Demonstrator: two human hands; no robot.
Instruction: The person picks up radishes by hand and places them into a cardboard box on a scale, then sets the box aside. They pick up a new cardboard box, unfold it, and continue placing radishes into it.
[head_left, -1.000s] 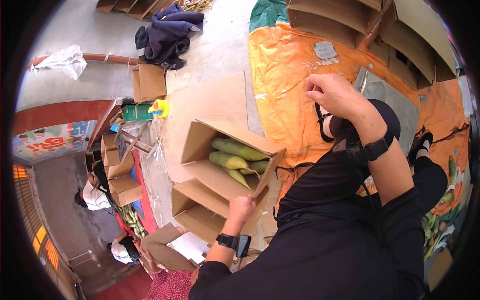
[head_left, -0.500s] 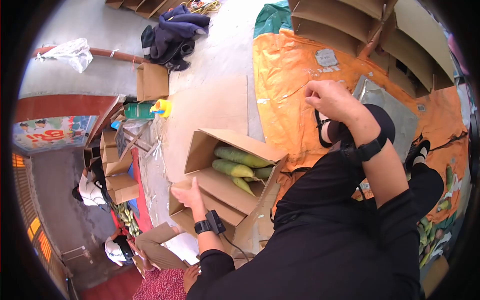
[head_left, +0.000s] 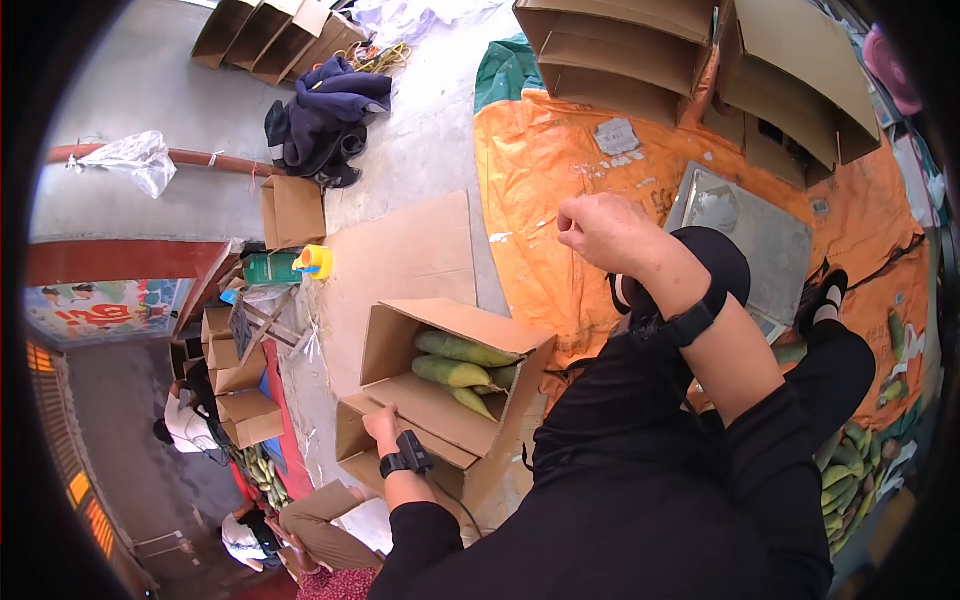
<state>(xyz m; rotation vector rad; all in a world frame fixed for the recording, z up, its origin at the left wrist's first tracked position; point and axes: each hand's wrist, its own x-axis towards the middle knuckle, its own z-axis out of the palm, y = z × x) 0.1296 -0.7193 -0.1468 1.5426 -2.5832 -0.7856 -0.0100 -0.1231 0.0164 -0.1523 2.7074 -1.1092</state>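
A cardboard box (head_left: pixel 440 397) stands open in the middle, with several green radishes (head_left: pixel 452 372) inside. Beside it, nearer to me, is another open box (head_left: pixel 360 440). My left hand (head_left: pixel 381 423) is at the edge between the two boxes, its fingers bent over the cardboard flap; their tips are partly hidden. Over the orange tarp, my right hand (head_left: pixel 598 228) hangs in the air with its fingers curled in, and whether they hold anything is hidden.
Cardboard boxes (head_left: pixel 620 60) stand at the top right. A metal tray (head_left: pixel 750 240) lies on the orange tarp (head_left: pixel 520 180). More radishes (head_left: pixel 845 480) are piled at the lower right. A person in patterned red (head_left: pixel 340 583) sits at lower left; two more people work beyond.
My left hand has closed from a spread pose and come down to the box edge. My right hand has shifted left and slightly down in the view. The camera view has shifted.
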